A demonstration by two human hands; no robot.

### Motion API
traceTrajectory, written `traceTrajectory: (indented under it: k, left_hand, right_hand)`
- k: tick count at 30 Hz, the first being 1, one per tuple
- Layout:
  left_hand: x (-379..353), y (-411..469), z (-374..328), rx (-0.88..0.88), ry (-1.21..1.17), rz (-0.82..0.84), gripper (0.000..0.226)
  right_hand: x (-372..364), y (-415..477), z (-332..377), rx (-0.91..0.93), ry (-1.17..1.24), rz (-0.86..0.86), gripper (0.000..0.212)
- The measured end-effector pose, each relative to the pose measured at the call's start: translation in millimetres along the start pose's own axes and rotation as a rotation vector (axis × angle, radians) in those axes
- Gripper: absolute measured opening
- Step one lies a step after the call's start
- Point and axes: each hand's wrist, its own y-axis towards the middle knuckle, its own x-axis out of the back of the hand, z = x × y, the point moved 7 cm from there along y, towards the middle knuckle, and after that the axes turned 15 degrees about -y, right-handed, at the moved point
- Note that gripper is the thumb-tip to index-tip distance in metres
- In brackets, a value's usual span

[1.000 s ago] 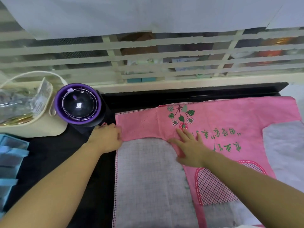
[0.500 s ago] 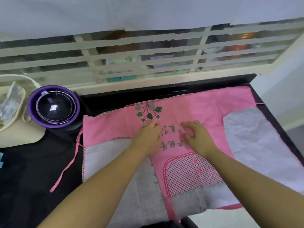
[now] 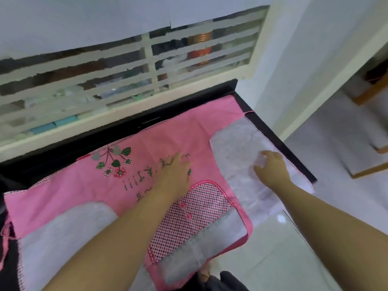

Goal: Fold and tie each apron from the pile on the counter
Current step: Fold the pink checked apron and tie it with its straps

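Observation:
A pink apron (image 3: 189, 131) lies spread across the black counter (image 3: 275, 137), with a flower print, green lettering and a checked pocket (image 3: 189, 215). Its side flaps are folded inward, showing grey lining on the left (image 3: 63, 232) and on the right (image 3: 235, 143). My left hand (image 3: 174, 175) presses flat on the lettering in the middle of the apron. My right hand (image 3: 270, 166) rests with relaxed fingers on the right grey flap, near the counter's right edge. A pink tie strap (image 3: 5, 244) hangs off the left side.
A barred window (image 3: 130, 66) runs along the back of the counter. The counter's right edge (image 3: 298, 164) drops to a pale tiled floor (image 3: 315, 217). A wooden-edged piece of furniture (image 3: 369, 160) stands on the floor at the right.
The view swung right, and the purple container is out of sight. My right hand moved from the apron's middle onto the right grey flap; my left hand slid right onto the lettering.

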Motion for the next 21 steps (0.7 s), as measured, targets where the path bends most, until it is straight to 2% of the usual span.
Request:
traceTrajectory:
  k: [5, 10, 12, 15, 18, 21]
  left_hand:
    - [-21, 4, 7, 0.079, 0.03, 0.093, 0.057]
    - [-19, 5, 8, 0.054, 0.059, 0.109, 0.06]
    - [-19, 5, 7, 0.052, 0.059, 0.114, 0.061]
    - [-19, 3, 5, 0.048, 0.071, 0.117, 0.062]
    - [-15, 1, 1, 0.003, 0.044, 0.105, 0.058]
    - [-7, 3, 1, -0.012, -0.103, 0.092, 0.046]
  right_hand:
    - [14, 31, -12, -0.089, -0.027, 0.037, 0.074]
    - [21, 49, -4, -0.114, -0.085, 0.101, 0.06]
    - [18, 50, 4, -0.087, -0.114, 0.13, 0.045]
    - [13, 52, 24, 0.001, 0.039, 0.184, 0.048]
    - [13, 42, 51, 0.073, 0.383, 0.315, 0.043]
    - [6, 36, 66, -0.032, 0.486, 0.449, 0.064]
